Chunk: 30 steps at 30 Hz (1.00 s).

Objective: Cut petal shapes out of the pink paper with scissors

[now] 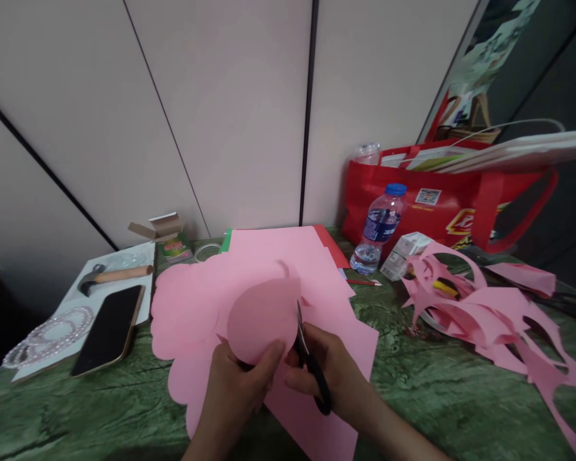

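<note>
My left hand (242, 381) pinches a rounded pink paper piece (262, 317) by its lower edge, thumb on top. In my right hand (333, 368) is a pair of black-handled scissors (317, 378), blades pointing up along the paper's right edge. The left side of the piece is curved, while its upper right still has a corner. Below both hands lie pink paper sheets (336, 333). To the left, pink paper pieces with scalloped edges (185, 307) overlap the sheets. My fingers hide part of the scissors and of the paper's lower edge.
Pink paper scraps (484, 314) heap up on the right, near a white box (406, 256), a water bottle (379, 227) and a red bag (413, 192). On the left are a phone (109, 330), a hammer (120, 274), bead strands (52, 336) and an opened small box (173, 243).
</note>
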Tool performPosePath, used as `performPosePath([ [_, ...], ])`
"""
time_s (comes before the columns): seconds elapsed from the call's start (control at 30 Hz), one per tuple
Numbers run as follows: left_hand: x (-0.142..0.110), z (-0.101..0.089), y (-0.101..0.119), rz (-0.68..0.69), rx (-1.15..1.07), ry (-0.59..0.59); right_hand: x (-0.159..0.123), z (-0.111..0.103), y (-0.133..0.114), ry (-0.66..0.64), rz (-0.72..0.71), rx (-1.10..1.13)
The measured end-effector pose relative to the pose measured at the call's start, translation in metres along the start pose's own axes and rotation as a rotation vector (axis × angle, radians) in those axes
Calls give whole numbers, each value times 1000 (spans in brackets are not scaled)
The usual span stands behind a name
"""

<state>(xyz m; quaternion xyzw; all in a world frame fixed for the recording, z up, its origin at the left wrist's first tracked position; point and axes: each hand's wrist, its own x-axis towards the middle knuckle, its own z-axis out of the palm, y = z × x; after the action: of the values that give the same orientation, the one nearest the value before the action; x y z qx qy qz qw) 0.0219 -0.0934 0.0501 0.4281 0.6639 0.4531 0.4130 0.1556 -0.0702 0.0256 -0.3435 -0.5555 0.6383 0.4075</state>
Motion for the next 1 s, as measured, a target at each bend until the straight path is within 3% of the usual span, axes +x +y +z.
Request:
performPosePath([
  [1.0, -1, -1, 1, 35, 70, 26, 1, -2, 6, -8, 2, 16],
])
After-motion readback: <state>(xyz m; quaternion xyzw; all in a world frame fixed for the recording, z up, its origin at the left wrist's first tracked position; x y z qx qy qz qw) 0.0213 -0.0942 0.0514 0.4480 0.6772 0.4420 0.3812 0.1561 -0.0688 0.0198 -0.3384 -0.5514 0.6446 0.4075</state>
